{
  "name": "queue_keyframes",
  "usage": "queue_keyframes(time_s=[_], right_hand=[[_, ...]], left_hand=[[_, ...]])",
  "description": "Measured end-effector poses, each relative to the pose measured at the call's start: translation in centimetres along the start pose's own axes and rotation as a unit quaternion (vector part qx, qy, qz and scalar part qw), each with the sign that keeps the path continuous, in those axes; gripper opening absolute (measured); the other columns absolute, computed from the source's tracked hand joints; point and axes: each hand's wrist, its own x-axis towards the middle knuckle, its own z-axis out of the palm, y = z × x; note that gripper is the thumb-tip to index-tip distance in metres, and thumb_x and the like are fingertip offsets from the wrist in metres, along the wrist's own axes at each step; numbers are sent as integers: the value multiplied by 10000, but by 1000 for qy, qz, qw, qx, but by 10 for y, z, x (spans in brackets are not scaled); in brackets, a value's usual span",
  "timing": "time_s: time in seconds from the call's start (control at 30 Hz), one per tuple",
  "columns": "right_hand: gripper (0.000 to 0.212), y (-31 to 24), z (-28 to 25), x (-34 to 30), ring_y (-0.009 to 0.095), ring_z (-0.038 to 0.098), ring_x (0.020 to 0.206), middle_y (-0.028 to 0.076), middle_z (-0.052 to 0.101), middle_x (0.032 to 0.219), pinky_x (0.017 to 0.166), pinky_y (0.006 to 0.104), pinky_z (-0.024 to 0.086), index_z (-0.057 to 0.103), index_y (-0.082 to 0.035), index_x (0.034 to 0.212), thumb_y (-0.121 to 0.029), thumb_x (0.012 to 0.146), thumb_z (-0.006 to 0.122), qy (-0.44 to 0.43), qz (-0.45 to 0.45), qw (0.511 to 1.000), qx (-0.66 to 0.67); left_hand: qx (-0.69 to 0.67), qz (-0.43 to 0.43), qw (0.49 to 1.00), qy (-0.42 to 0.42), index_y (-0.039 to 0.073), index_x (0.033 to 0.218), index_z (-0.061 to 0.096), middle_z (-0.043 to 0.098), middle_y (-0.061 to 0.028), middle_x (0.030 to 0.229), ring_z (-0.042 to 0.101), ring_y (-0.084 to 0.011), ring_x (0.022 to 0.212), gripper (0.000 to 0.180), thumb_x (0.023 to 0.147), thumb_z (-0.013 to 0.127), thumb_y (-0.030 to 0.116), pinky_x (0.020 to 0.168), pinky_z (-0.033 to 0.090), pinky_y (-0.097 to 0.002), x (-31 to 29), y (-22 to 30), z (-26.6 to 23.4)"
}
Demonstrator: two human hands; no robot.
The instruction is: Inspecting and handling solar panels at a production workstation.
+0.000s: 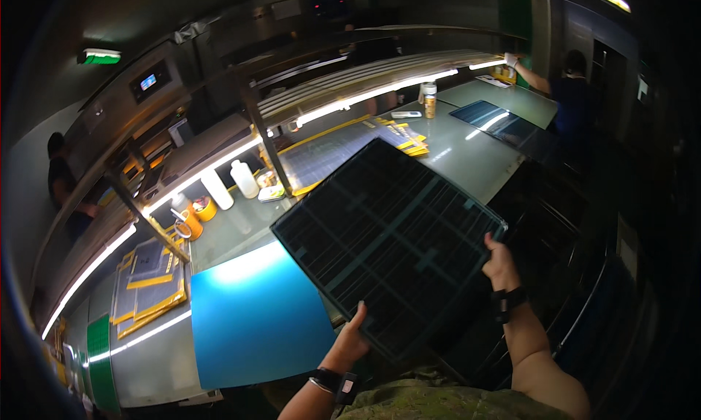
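Note:
A large dark rectangular panel (391,234) with faint bluish bars and crosses on its face is held tilted in front of me. My left hand (349,345) grips its near left edge, thumb on top and fingers hidden beneath. On the right edge, my right hand (501,265) holds it the same way, thumb over the rim. A glossy blue sheet (255,325) lies on the grey worktable (164,358), left of the panel and partly under its edge.
Yellow-edged transparent sheets (150,277) lie at left, more (328,153) behind the panel. A white bottle (244,179) and orange tape rolls (188,226) stand under a lit shelf. A spray can (429,101) stands farther back. People (573,91) are at far right and left.

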Motion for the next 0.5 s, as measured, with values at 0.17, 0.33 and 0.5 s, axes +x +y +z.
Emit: queue_keyframes(time_s=[0.17,0.33,0.5], right_hand=[[288,-8,-78,3,235,622,839,85,608,962,731,391,525,568,-9,1046,-197,845,653,3,0,905,-426],[482,41,22,-106,313,524,1068,131,571,1066,906,402,424,576,-68,1008,-349,666,769,-225,-371,558,-707],[372,111,34,-154,379,493,1162,161,547,1218,986,410,406,578,-38,962,-265,702,720,-505,-378,404,-663]], left_hand=[[-178,-170,965,92,-45,1133,535,602,-150,1121,575,-282,1025,311,914,531,177,965,422,-432,32,-3,19],[-206,-117,968,89,-58,1135,530,604,-176,1111,571,-316,1033,324,933,480,190,974,410,-450,42,1,-8],[-221,-160,962,29,-70,1135,524,591,-216,1130,555,-365,1052,331,941,433,182,975,389,-496,59,-2,-7]])
